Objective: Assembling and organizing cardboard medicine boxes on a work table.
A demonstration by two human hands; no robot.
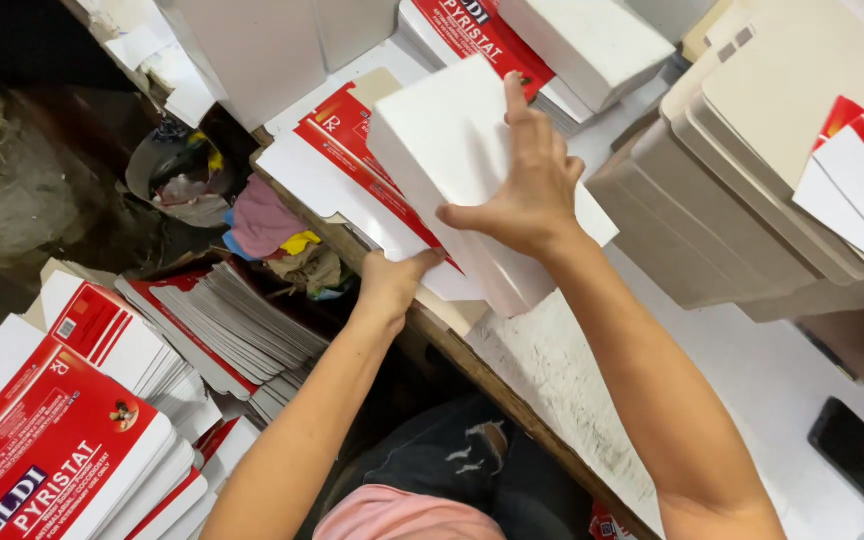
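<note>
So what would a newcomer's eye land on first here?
Both hands on a white card stack at the table edge: right hand flat on top, left hand gripping its near end. Then the red-and-white flat cartons piled lower left, and grey boards stacked right.

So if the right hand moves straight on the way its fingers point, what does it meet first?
Probably the red-and-white carton stack beyond the white stack under the right hand, though depth is unclear.
</note>
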